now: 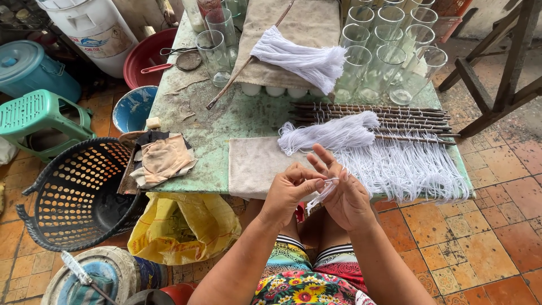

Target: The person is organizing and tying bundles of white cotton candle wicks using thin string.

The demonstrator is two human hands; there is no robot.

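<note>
My left hand (pixel 289 190) and my right hand (pixel 341 192) meet over my lap at the table's front edge, both pinching a few white strings (pixel 323 189). A loose bundle of white strings (pixel 333 134) lies on the green table (pixel 212 121) just beyond my fingers. Thin dark sticks (pixel 389 116) lie in a row behind it, with white strings (pixel 403 166) tied on and hanging over the edge. Another white bundle (pixel 302 56) rests on a beige cloth (pixel 305 22) farther back.
Empty drinking glasses (pixel 389 53) stand at the back right, more glasses (pixel 217 45) at the back left. A cloth (pixel 254 164) lies before me. A black basket (pixel 73 195), yellow bag (pixel 183 226), green stool (pixel 34 116), blue bowl (pixel 132 107) and red basin (pixel 144 56) crowd the left floor.
</note>
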